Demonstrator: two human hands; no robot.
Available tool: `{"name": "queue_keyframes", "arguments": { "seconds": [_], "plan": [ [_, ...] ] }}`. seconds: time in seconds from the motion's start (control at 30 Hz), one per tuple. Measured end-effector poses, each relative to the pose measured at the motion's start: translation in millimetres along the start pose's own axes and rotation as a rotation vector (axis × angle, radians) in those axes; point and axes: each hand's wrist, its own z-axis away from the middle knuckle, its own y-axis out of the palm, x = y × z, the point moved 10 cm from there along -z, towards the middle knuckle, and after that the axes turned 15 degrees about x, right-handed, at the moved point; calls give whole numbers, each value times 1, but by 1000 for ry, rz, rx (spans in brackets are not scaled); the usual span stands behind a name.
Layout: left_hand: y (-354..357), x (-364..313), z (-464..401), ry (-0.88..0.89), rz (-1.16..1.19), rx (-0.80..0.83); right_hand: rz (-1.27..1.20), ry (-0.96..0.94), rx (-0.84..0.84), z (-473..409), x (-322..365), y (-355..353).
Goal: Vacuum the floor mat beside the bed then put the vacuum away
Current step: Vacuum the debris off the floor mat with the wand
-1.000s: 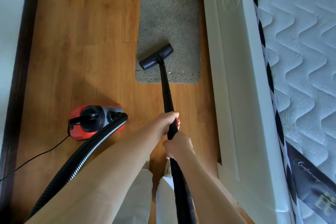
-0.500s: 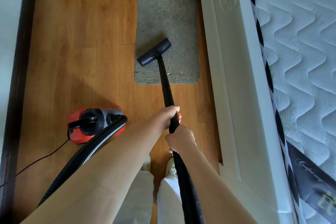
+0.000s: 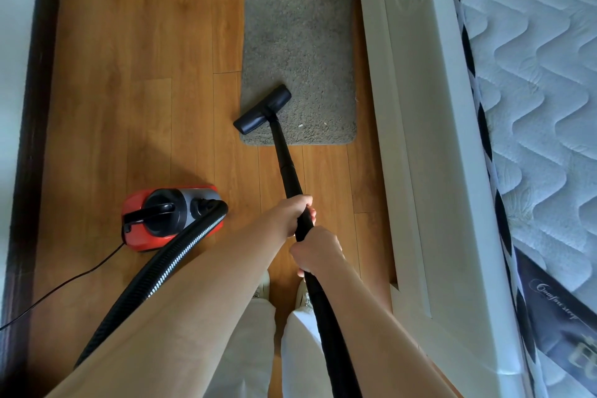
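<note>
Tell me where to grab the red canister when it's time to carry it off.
Take the red canister by the black carry handle arching over its top, coming straight down from above. The handle stands clear of the body, leaving room for fingers underneath. Approach from the side away from the hose, which plugs in at the grey end.

Soft, even daylight fills the room, bright but without hard glare. The wooden floor (image 3: 145, 74) carries a dim shadow patch just beyond the red vacuum body (image 3: 168, 216). The white bed frame (image 3: 420, 139) looks slightly washed out with a faint sheen. Wide-angle distortion bends the frame's straight edges and the dark baseboard (image 3: 35, 139) near the margins. The middle stays sharp; the corners turn soft and smeared.
</note>
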Motion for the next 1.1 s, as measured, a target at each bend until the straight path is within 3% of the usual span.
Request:
{"name": "queue_keyframes", "arguments": {
  "seconds": [0.7, 1.1],
  "plan": [
    [-36, 22, 36, 10, 94, -44, 40, -36, 44, 25, 12, 42],
    [-6, 4, 23, 23, 70, 15, 58, -26, -28, 21, 9, 12]
  ]
}}
